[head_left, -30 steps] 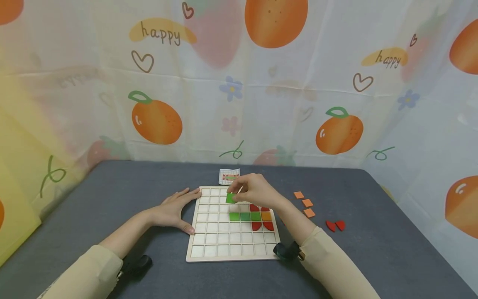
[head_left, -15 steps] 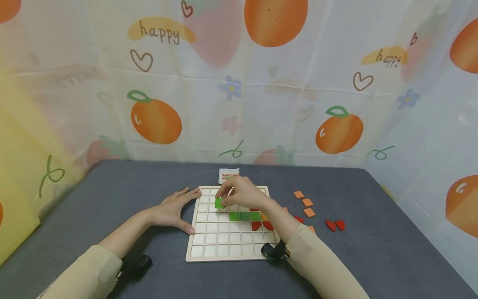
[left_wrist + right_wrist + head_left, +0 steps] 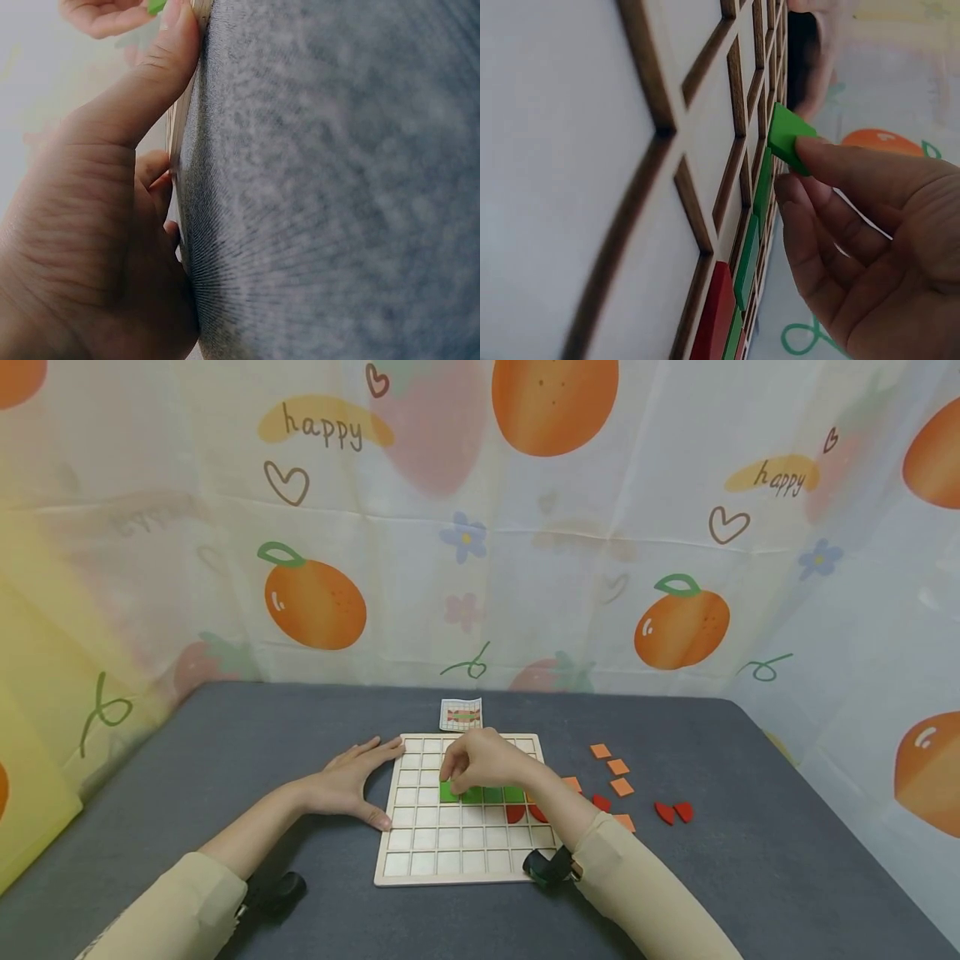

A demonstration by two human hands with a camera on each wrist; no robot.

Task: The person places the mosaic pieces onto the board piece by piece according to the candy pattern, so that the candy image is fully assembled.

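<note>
Head view: right hand [image 3: 483,760] pinches a tilted green tile [image 3: 784,133] at the nine-o'clock end of a green row [image 3: 492,795] on the board [image 3: 423,839]; left hand [image 3: 347,785], spread, touches its nine-o'clock edge; card [image 3: 461,714] at twelve, loose red pieces [image 3: 664,813] at three

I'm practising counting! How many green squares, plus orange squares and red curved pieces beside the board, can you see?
Green squares: 4
Orange squares beside the board: 5
Red curved pieces beside the board: 3
Total: 12
Right sleeve may hide more.

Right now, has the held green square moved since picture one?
Yes: the green square in the right hand moved left across the board, toward its near edge.
</note>
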